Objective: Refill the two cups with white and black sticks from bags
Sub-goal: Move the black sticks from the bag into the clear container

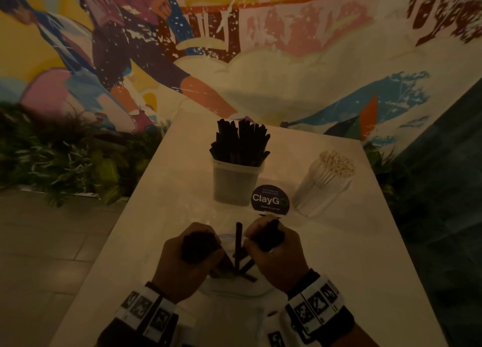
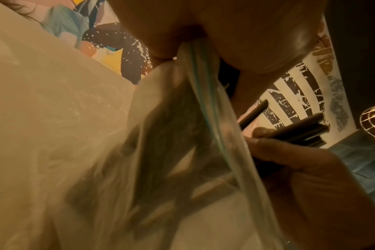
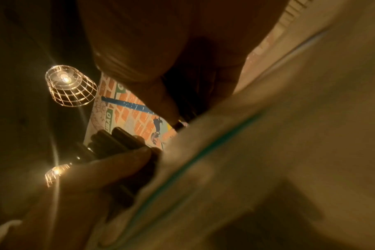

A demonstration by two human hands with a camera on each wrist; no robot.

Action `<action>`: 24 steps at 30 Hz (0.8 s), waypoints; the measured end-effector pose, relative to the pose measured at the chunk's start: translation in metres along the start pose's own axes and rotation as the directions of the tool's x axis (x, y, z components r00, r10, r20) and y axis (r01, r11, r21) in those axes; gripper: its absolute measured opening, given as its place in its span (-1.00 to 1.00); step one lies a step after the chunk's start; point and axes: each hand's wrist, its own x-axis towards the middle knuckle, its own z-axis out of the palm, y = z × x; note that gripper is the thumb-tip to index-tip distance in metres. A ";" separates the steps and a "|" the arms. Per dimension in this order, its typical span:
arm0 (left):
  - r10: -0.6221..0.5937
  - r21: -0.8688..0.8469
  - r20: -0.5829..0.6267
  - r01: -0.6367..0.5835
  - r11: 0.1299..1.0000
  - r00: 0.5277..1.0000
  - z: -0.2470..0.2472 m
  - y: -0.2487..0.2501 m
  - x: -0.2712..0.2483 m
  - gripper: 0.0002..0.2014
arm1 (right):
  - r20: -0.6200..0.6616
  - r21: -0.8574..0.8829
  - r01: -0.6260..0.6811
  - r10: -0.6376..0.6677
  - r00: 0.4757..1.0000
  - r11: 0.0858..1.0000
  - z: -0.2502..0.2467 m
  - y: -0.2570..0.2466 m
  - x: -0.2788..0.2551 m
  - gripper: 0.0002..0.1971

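Both cups at 12 stood full. Left hand pinched bag; right hand gripped black sticks, few left inside.

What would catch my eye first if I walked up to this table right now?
Probably the two hands at the near edge: the left hand and the right hand each grip a bunch of black sticks over a clear zip bag. Behind them stands a clear cup bristling with black sticks, with a cup of white sticks to its right, before a colourful mural.
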 end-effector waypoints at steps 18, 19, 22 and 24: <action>-0.051 -0.111 -0.022 0.048 0.993 0.998 0.002 0.000 -0.001 -0.77 | 0.017 -0.143 -0.330 0.336 0.942 0.933 0.021 0.035 -0.011 -0.78; -0.053 -0.117 -0.021 0.050 0.992 0.998 0.002 -0.002 -0.001 -0.77 | 0.012 -0.131 -0.336 0.340 0.940 0.933 0.020 0.035 -0.011 -0.78; -0.050 -0.114 -0.025 0.046 0.992 0.998 0.002 -0.003 -0.002 -0.75 | -0.011 -0.030 -0.340 0.340 0.941 0.940 0.019 0.028 -0.010 -0.78; -0.058 -0.106 -0.038 0.053 0.993 0.998 0.002 -0.002 -0.002 -0.75 | -0.027 0.182 -0.370 0.381 0.924 0.911 0.015 0.019 -0.007 -0.69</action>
